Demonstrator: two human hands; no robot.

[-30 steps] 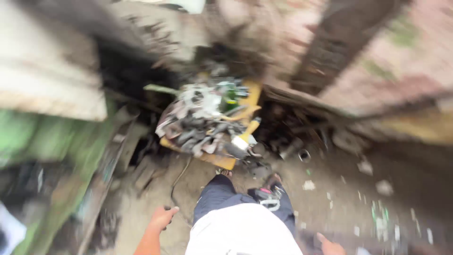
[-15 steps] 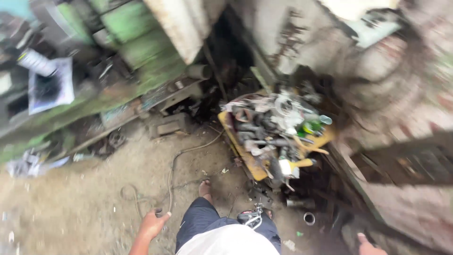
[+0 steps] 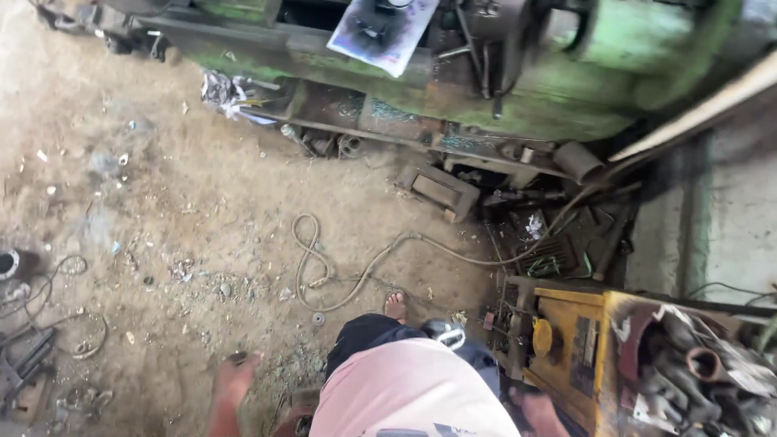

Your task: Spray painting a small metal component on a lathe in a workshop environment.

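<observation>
Head view, looking straight down at a dirt floor (image 3: 162, 186) strewn with scrap. The person stands at bottom centre in a pink shirt and dark trousers, one bare foot (image 3: 396, 306) forward.

The left hand (image 3: 235, 379) hangs low at the side, blurred, fingers loosely curled, holding nothing visible. It is over bare dirt, well apart from the looped hose (image 3: 312, 263) that lies on the ground ahead of the foot.

The right hand (image 3: 541, 413) is at the bottom edge, just beside the yellow metal box (image 3: 571, 344). It is partly cut off and blurred; how far open it is cannot be told.

The yellow box stands at lower right, loaded with dark metal parts (image 3: 696, 372).

A green machine bed (image 3: 526, 105) runs along the top. A white rectangular sheet with dark smudges (image 3: 382, 32) lies tilted on it. Crumpled silvery wrapping (image 3: 227, 89) sits on the floor at its base.
</observation>
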